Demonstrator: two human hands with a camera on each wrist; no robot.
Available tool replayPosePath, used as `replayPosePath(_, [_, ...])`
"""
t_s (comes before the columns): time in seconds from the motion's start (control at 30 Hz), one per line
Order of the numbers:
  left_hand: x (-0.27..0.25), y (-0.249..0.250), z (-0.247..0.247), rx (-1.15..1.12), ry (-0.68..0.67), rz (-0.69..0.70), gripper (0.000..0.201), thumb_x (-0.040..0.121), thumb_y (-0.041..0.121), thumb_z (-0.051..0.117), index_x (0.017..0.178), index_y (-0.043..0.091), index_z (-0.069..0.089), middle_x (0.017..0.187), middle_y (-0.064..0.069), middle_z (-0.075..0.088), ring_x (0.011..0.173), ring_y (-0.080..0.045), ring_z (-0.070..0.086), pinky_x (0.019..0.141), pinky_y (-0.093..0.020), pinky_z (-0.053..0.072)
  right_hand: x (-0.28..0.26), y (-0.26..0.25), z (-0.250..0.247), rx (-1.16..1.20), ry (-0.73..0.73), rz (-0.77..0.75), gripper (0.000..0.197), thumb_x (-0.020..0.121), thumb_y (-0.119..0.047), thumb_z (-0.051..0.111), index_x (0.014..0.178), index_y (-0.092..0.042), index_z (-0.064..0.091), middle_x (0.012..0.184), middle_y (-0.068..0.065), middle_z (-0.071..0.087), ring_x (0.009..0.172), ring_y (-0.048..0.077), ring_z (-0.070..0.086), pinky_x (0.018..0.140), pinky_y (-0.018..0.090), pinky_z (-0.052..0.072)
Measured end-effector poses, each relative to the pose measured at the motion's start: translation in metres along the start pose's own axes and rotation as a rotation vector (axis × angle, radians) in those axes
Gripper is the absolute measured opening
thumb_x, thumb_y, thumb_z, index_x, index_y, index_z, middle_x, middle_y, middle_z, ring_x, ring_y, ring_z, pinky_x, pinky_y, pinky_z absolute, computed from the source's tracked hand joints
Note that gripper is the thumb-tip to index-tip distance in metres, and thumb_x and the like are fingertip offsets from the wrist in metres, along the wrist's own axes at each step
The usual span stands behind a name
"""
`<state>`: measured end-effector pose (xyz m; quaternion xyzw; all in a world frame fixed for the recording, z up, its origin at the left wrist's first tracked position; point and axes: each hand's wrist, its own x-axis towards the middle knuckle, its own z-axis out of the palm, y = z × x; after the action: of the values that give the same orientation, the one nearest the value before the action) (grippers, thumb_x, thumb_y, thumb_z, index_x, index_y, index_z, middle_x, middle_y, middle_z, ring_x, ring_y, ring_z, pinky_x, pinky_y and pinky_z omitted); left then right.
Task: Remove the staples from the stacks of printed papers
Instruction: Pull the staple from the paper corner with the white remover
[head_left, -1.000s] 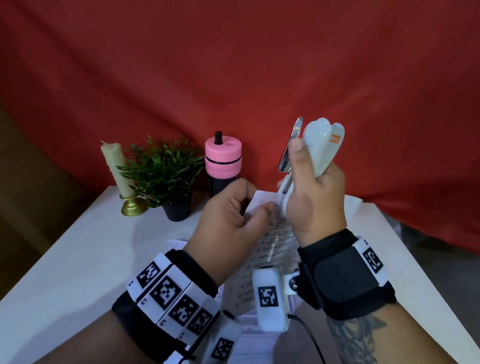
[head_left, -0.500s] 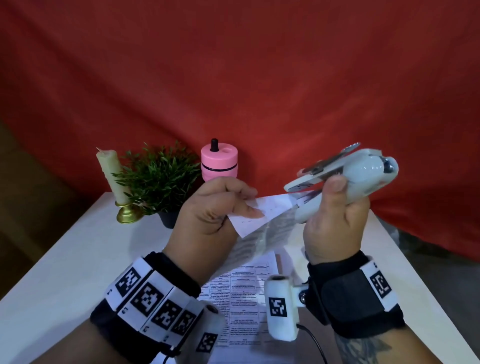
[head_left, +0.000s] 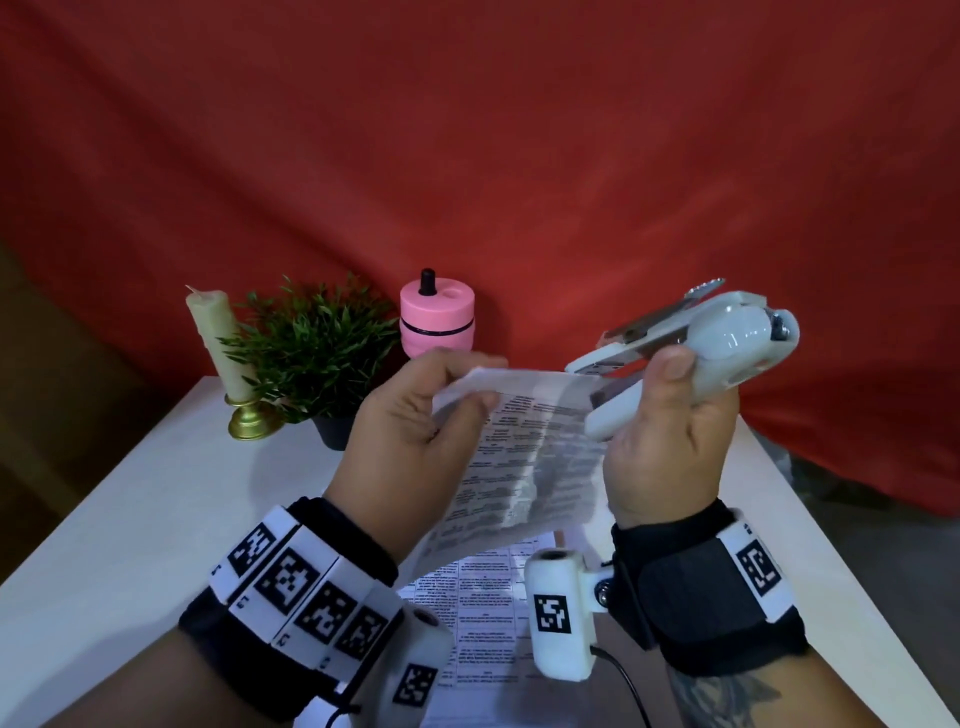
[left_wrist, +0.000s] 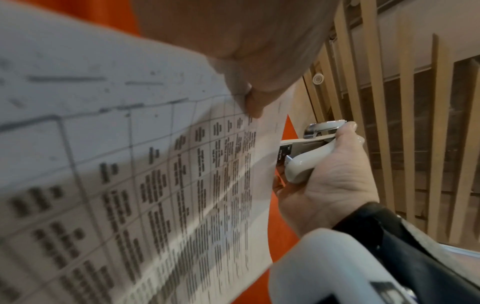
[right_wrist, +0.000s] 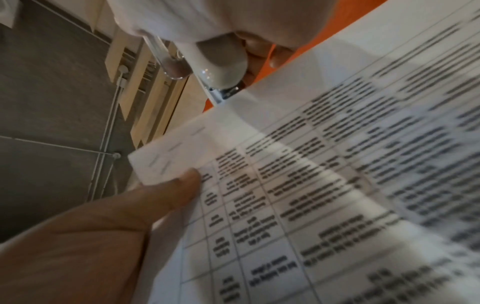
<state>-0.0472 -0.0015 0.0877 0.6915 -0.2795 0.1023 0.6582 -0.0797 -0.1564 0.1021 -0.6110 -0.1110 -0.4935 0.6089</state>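
A stapled stack of printed papers (head_left: 524, 457) is held up above the white table (head_left: 130, 519), its printed table lines facing me. My left hand (head_left: 447, 395) pinches its top left corner between thumb and fingers. My right hand (head_left: 670, 421) grips a white stapler-like tool (head_left: 727, 343) with a metal blade, its nose at the paper's top right edge (left_wrist: 270, 156). In the right wrist view several staples (right_wrist: 166, 160) show at the corner beside the left thumb (right_wrist: 182, 185). More printed sheets (head_left: 478, 608) lie flat on the table below.
At the table's back left stand a candle on a brass holder (head_left: 218, 353), a small potted plant (head_left: 311, 353) and a pink cylinder with a black knob (head_left: 436, 322). A red cloth (head_left: 519, 156) hangs behind. A black cable (head_left: 623, 680) runs from the right wrist camera.
The stapler-like tool has tipped from upright to nearly level, nose toward the paper. The left hand has spread the paper's top edge out flat and shifted left along it.
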Motion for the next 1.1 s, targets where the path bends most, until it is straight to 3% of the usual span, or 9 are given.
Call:
replayPosePath(0.13, [0.008, 0.009, 0.003, 0.016, -0.052, -0.139, 0.02, 0.088, 0.01, 0.066, 0.105, 0.021, 0.064, 0.093, 0.006, 0.074, 0.086, -0.008, 0.07, 0.078, -0.031, 0.059, 0.009, -0.002, 0.008, -0.043, 0.006, 0.101, 0.032, 0.09, -0.053, 0.054, 0.085, -0.021, 0.054, 0.069, -0.018, 0.053, 0.067, -0.002, 0.053, 0.063, 0.015, 0.044])
replayPosePath(0.23, [0.009, 0.01, 0.007, 0.027, -0.083, -0.156, 0.02, 0.087, 0.012, 0.068, 0.103, 0.022, 0.063, 0.092, 0.004, 0.075, 0.086, -0.015, 0.071, 0.078, -0.044, 0.059, 0.013, -0.003, 0.014, -0.1, -0.04, 0.178, 0.032, 0.091, -0.043, 0.051, 0.092, -0.012, 0.06, 0.071, -0.013, 0.058, 0.067, -0.003, 0.056, 0.063, 0.011, 0.044])
replayPosePath(0.33, [0.009, 0.007, 0.012, -0.016, -0.088, -0.178, 0.021, 0.082, 0.02, 0.07, 0.1, 0.024, 0.061, 0.094, 0.001, 0.074, 0.088, -0.024, 0.071, 0.08, -0.054, 0.056, 0.014, -0.005, 0.019, -0.151, -0.059, 0.2, 0.029, 0.089, -0.046, 0.05, 0.088, -0.018, 0.06, 0.068, -0.016, 0.058, 0.066, -0.006, 0.056, 0.063, 0.009, 0.042])
replayPosePath(0.5, [0.007, 0.009, 0.018, -0.038, -0.055, -0.154, 0.021, 0.077, 0.023, 0.07, 0.091, 0.022, 0.055, 0.086, -0.007, 0.073, 0.081, -0.038, 0.068, 0.07, -0.058, 0.055, 0.015, -0.006, 0.024, -0.19, -0.029, 0.198, 0.025, 0.089, -0.047, 0.051, 0.082, -0.024, 0.059, 0.066, -0.018, 0.058, 0.065, -0.004, 0.056, 0.063, 0.013, 0.044])
replayPosePath(0.6, [0.005, 0.01, 0.022, -0.059, -0.023, -0.158, 0.02, 0.08, 0.016, 0.072, 0.087, 0.019, 0.053, 0.082, -0.01, 0.072, 0.078, -0.041, 0.067, 0.067, -0.059, 0.054, 0.016, -0.005, 0.024, -0.193, -0.017, 0.183, 0.025, 0.089, -0.045, 0.052, 0.08, -0.023, 0.059, 0.064, -0.019, 0.057, 0.064, -0.003, 0.056, 0.063, 0.014, 0.044])
replayPosePath(0.67, [0.005, 0.01, 0.024, -0.073, -0.018, -0.157, 0.019, 0.077, 0.019, 0.07, 0.087, 0.019, 0.053, 0.082, -0.009, 0.071, 0.078, -0.041, 0.067, 0.069, -0.06, 0.054, 0.016, -0.003, 0.024, -0.185, -0.012, 0.173, 0.028, 0.088, -0.047, 0.053, 0.077, -0.021, 0.056, 0.06, -0.018, 0.054, 0.061, -0.001, 0.054, 0.06, 0.015, 0.042])
replayPosePath(0.83, [0.0, 0.008, 0.028, -0.047, -0.06, -0.116, 0.02, 0.083, 0.008, 0.07, 0.086, 0.017, 0.053, 0.079, -0.007, 0.068, 0.066, -0.021, 0.063, 0.065, -0.042, 0.054, 0.019, 0.001, 0.021, -0.204, -0.013, 0.181, 0.028, 0.086, -0.049, 0.054, 0.072, -0.025, 0.053, 0.055, -0.021, 0.052, 0.058, -0.003, 0.052, 0.059, 0.014, 0.039])
replayPosePath(0.97, [0.002, 0.004, 0.024, 0.077, -0.132, -0.09, 0.021, 0.086, 0.008, 0.066, 0.096, 0.024, 0.058, 0.084, 0.001, 0.067, 0.075, -0.016, 0.064, 0.068, -0.036, 0.054, 0.016, 0.003, 0.019, -0.14, -0.007, 0.219, 0.029, 0.089, -0.043, 0.056, 0.072, -0.02, 0.056, 0.057, -0.015, 0.054, 0.058, 0.002, 0.053, 0.058, 0.018, 0.043])
replayPosePath(1.1, [0.004, -0.005, 0.015, 0.069, -0.11, -0.015, 0.016, 0.089, 0.002, 0.06, 0.094, 0.016, 0.066, 0.078, -0.007, 0.067, 0.069, -0.016, 0.061, 0.061, -0.031, 0.05, 0.007, 0.01, 0.008, -0.017, 0.052, 0.243, 0.05, 0.079, -0.066, 0.058, 0.089, -0.017, 0.062, 0.081, 0.008, 0.063, 0.078, 0.023, 0.063, 0.072, 0.04, 0.053])
